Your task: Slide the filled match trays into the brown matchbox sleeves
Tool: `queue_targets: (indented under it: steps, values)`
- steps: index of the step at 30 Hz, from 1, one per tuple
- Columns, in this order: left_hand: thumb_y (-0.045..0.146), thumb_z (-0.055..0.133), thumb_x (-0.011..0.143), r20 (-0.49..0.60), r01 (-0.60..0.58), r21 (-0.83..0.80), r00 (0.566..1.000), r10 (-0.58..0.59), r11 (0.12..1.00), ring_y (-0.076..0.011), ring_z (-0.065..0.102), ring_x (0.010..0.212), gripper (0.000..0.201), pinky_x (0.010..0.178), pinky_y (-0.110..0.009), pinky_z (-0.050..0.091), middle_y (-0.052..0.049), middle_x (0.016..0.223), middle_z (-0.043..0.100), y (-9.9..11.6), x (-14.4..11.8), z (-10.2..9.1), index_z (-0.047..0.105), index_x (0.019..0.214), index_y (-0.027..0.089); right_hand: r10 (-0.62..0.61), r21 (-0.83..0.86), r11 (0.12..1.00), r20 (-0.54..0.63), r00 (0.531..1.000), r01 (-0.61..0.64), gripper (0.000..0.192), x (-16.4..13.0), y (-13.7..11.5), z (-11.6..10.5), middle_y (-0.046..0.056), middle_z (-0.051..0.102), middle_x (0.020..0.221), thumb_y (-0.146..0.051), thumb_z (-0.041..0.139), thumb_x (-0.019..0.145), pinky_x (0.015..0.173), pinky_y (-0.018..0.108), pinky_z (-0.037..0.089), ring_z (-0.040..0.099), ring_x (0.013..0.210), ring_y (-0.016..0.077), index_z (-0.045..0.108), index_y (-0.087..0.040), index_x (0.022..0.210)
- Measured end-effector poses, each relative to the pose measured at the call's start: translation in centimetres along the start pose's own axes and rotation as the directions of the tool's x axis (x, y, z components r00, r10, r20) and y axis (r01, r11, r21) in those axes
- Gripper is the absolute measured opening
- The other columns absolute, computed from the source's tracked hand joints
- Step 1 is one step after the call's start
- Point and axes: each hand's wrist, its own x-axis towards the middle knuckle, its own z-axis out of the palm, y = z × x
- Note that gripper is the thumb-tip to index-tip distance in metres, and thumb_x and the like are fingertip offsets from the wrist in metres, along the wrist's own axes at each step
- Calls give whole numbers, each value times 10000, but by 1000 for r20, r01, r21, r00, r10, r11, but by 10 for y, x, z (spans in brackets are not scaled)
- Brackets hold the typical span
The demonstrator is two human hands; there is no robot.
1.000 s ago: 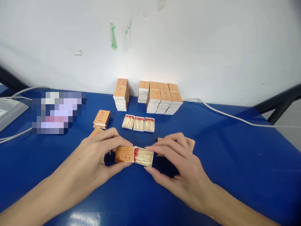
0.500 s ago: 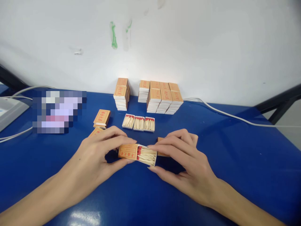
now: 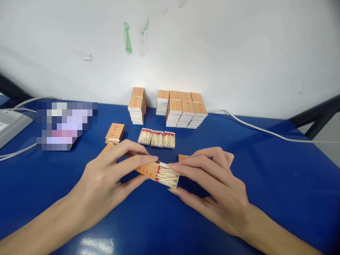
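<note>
Over the front of the table, my left hand (image 3: 102,180) is closed on an orange matchbox sleeve (image 3: 149,171), fingers on its upper edge and thumb below. A white matchbox tray (image 3: 173,185) full of red-tipped matches (image 3: 167,176) sticks partly out of the sleeve's right end. My right hand (image 3: 223,187) pinches that tray by its long sides near the outer end. Behind my right fingers lies another orange matchbox piece (image 3: 183,158), mostly hidden. An orange sleeve (image 3: 106,151) is partly covered by my left hand.
Three filled match trays (image 3: 157,139) lie in a row beyond my hands. Stacked matchboxes (image 3: 187,108) stand against the wall, with a smaller stack (image 3: 136,106) to their left. More orange sleeves (image 3: 115,131) lie at left. A white cable (image 3: 255,130) runs along the right.
The half-open matchbox has tilted in my hands and moved slightly right, its sleeve now slanting down to the right. More of the tray's white far side shows. Both hands keep their hold.
</note>
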Motion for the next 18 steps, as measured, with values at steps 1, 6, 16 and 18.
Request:
queue_targets:
  steps: [1,6,16,18]
  values:
    - [236,699,1167,12,-2,-13,1000,3,1000,-134,781,1132,276,1011,-274,618,-5,1355,734,-1,0,0,749,1424,322,-3,-1,1000,2,1000,3,232,0,0,0,59,868,1161,-260,840,1083,938,450,430,659,1091,255,810,-174,1296]
    - [348,768,1140,98,22,-118,995,-10,993,-129,770,1048,313,877,-247,627,-1,1302,720,-1,2,0,744,1452,356,10,42,999,34,999,-11,276,-2,-1,2,44,860,1174,-304,839,1095,951,432,424,656,1116,241,798,-183,1340]
    - [444,886,1042,193,192,-210,969,-152,959,-144,753,968,349,757,-245,599,26,1218,753,4,5,-4,787,1376,420,97,108,988,114,989,-110,242,-2,-2,2,2,859,1264,-262,796,1110,990,436,410,655,1171,242,765,-261,1349]
    - [420,892,1037,206,203,-207,965,-161,957,-146,756,960,337,760,-249,607,24,1216,759,3,5,-3,794,1359,409,110,104,987,124,986,-124,210,-2,-3,2,14,837,1314,-256,789,1109,966,432,410,655,1169,243,781,-281,1318]
